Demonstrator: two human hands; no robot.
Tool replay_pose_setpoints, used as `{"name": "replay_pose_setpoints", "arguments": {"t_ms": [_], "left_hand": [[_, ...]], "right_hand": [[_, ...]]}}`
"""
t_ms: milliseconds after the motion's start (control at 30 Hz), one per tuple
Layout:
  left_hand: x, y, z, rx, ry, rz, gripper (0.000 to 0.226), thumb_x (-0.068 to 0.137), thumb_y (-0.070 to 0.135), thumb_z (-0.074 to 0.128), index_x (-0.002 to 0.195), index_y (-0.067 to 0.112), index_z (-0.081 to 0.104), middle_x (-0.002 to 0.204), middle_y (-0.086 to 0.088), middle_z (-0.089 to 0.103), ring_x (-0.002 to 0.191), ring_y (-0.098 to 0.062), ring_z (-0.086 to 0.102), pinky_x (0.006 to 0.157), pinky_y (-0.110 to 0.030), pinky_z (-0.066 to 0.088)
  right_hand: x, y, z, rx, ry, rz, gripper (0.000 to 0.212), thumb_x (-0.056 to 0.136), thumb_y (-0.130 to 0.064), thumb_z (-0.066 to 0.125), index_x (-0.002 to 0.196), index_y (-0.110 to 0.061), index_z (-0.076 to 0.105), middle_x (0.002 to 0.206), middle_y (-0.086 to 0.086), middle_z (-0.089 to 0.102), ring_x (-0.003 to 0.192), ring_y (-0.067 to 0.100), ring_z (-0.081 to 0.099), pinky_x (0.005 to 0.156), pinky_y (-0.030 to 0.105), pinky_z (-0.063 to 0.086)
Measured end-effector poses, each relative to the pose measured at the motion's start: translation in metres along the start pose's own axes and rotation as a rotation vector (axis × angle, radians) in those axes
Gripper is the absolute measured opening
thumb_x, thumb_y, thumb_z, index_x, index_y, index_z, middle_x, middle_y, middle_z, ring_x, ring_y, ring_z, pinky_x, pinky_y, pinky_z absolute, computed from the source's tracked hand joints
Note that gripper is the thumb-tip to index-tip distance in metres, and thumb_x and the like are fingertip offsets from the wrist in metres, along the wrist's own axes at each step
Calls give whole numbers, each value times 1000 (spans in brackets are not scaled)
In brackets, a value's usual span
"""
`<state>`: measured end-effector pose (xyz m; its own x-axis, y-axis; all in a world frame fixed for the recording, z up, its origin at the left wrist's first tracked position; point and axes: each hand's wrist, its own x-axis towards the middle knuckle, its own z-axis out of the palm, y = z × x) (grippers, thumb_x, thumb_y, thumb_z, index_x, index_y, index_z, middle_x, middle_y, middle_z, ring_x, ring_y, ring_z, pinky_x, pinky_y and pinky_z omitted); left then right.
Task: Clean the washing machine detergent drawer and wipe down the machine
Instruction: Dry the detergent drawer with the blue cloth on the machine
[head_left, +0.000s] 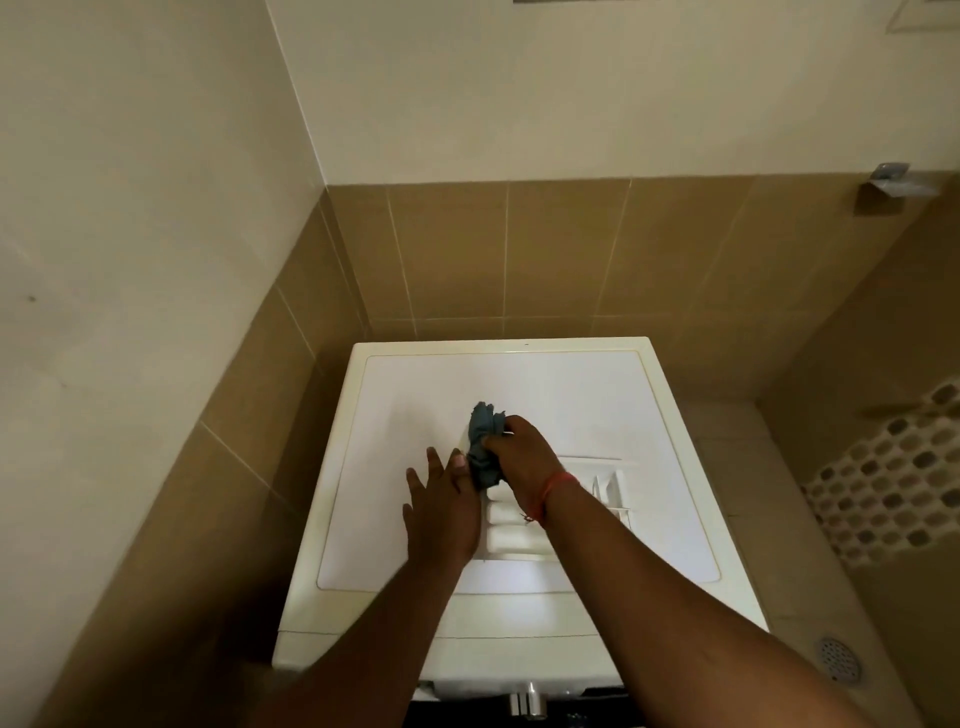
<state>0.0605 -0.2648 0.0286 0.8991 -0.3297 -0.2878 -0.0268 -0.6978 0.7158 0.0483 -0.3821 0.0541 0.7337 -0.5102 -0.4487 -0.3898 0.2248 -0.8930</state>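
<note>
A white washing machine (415, 395) stands in a tiled corner, seen from above. The white detergent drawer (587, 488) lies on its top, right of centre, its compartments showing. My right hand (519, 457) grips a crumpled blue-grey cloth (483, 447) and holds it against the drawer's far left end. My left hand (441, 509) lies with straight fingers along the drawer's left side, steadying it. A red thread band circles my right wrist.
Brown tiled walls close in on the left and behind the machine. To the right the floor is pale tile with a round drain (837, 659), and a pebble-patterned wall (893, 483). A metal fitting (896, 179) sits on the wall at upper right. A chrome knob (527, 699) sticks out below.
</note>
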Motion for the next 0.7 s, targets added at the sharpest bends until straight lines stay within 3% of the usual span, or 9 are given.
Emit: {"name": "replay_pose_setpoints", "arguments": {"t_ms": [167,367,467,567,700], "left_hand": [[4,-4,3,-40,-29,-56,65,101,56,7,157,24,16,165,-3,11,152,-24,-2,122,-51,5],[3,-5,3,-201,-81,-75,66,100,58,6,156,27,20,165,2,8,152,-17,-8,123,-49,-2],[3,-2,-1,-298,-132,-127,67,98,62,6,156,31,20,166,4,4,151,-16,-11,123,-47,-4],[1,1,-3,-264,-154,-115,65,99,64,15,156,32,13,166,4,-2,151,-19,-11,121,-45,-2],[2,-1,-4,-160,-178,-28,63,99,62,25,155,35,19,166,-2,-5,151,-26,-11,121,-47,1]], "right_hand": [[-27,13,-9,-90,-104,0,16,84,-3,57,100,-7,59,98,15,66,91,26,64,89,46,53],[-72,50,-7,37,-132,69,21,87,0,52,106,-5,59,105,22,67,92,28,64,91,48,52],[-87,56,-7,35,-167,31,25,88,3,52,109,-9,58,100,15,69,89,22,66,85,39,56],[-101,62,-6,-62,-159,-31,24,88,-1,55,107,-16,58,98,8,71,88,18,67,75,27,53],[-123,84,6,-101,-94,-34,14,87,-14,61,100,-19,58,94,6,71,87,19,70,77,32,58]]}}
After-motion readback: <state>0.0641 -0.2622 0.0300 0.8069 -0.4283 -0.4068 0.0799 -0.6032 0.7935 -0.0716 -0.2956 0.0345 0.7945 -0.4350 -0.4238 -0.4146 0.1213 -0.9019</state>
